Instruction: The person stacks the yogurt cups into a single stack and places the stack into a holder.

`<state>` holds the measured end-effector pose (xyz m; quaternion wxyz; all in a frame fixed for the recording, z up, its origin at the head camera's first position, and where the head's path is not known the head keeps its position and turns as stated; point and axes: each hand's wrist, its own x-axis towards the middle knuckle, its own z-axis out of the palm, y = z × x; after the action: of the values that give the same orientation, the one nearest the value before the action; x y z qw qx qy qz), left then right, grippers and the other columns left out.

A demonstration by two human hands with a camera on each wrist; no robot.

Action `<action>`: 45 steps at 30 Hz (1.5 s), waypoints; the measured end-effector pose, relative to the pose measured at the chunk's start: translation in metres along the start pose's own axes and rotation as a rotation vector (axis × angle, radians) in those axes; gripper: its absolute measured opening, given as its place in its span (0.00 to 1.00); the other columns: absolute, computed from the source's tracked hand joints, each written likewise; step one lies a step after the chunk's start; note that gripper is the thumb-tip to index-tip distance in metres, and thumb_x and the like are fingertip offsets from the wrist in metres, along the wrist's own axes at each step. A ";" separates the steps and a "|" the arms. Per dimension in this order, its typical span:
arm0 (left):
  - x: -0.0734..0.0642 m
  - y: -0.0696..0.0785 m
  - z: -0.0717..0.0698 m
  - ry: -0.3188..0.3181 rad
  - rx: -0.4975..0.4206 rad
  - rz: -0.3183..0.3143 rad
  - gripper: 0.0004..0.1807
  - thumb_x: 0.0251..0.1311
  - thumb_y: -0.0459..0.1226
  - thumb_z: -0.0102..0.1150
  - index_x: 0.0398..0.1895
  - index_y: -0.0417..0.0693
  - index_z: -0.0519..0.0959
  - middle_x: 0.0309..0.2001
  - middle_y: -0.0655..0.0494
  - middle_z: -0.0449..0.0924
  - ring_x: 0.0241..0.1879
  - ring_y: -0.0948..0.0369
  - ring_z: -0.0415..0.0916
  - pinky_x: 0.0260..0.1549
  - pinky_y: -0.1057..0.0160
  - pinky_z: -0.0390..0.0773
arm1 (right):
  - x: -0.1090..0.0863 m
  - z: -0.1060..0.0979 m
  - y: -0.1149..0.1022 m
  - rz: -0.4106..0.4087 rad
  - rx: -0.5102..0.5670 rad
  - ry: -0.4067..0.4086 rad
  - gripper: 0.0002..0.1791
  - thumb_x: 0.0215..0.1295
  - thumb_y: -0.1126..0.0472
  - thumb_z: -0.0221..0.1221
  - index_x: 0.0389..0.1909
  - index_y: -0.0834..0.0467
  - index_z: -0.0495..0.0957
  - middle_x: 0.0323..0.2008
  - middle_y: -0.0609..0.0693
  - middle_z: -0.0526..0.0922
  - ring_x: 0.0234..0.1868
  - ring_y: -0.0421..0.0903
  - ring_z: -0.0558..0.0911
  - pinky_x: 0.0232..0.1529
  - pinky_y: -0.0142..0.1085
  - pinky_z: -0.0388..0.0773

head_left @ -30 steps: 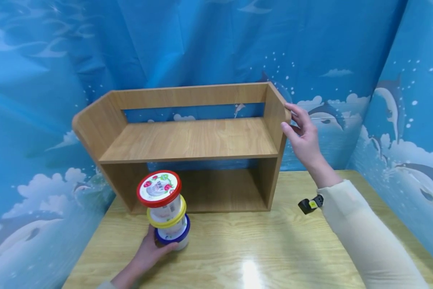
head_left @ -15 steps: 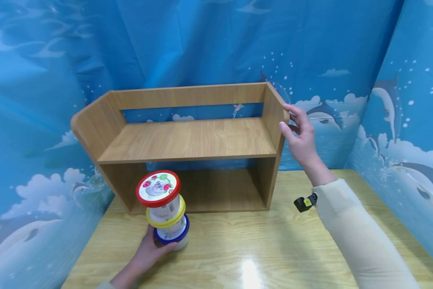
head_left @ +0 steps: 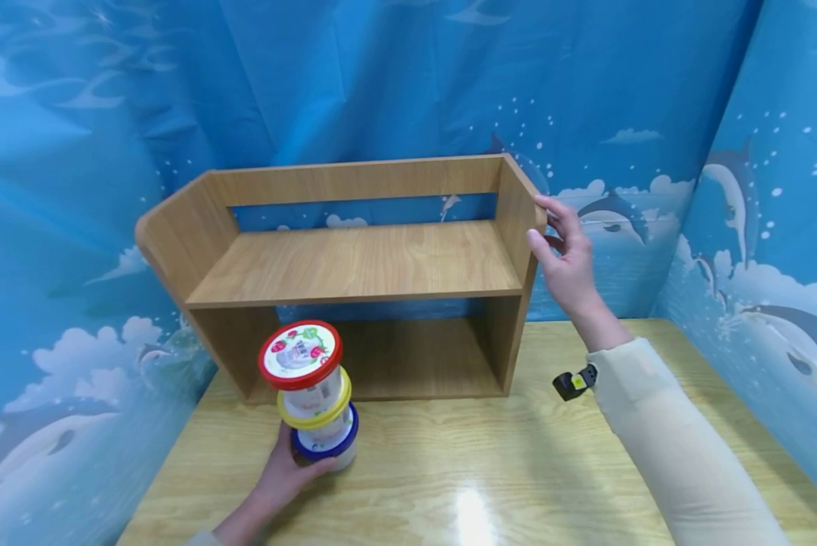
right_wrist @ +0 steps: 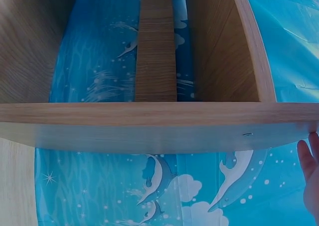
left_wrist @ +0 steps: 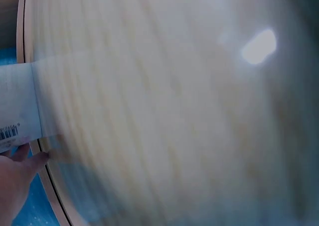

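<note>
A stack of three round white tubs stands at the lower left of the head view, at the front of the wooden shelf [head_left: 361, 262]. The top tub [head_left: 301, 355] has a red lid with a strawberry print, the middle tub [head_left: 315, 406] a yellow rim, the bottom tub [head_left: 343, 459] a blue rim. My left hand [head_left: 279, 474] grips the bottom tub, thumb in front, other fingers mostly hidden behind. A barcode shows on a tub side [left_wrist: 15, 106] in the left wrist view. My right hand [head_left: 572, 254] holds the upper front corner of the shelf's right side panel [head_left: 521, 220].
The shelf has an upper board with a back rail [head_left: 364, 182] and a lower compartment [head_left: 415, 356]. It stands on a light wooden table [head_left: 552, 447]. A blue sea-print curtain [head_left: 381, 83] hangs behind and at both sides. A small black device [head_left: 572, 384] sits at my right wrist.
</note>
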<state>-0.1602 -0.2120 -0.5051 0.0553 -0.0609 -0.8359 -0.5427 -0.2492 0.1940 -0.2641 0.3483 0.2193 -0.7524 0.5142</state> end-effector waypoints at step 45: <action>0.004 0.032 -0.007 0.106 -0.018 0.046 0.47 0.44 0.30 0.76 0.66 0.39 0.57 0.57 0.41 0.73 0.52 0.61 0.71 0.51 0.69 0.70 | -0.001 0.001 0.002 -0.012 0.010 0.011 0.23 0.68 0.73 0.51 0.64 0.68 0.64 0.66 0.64 0.65 0.63 0.60 0.68 0.55 0.33 0.69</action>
<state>-0.1585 -0.2055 -0.4727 0.1117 -0.0517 -0.8252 -0.5513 -0.2507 0.1941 -0.2661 0.3544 0.2228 -0.7465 0.5172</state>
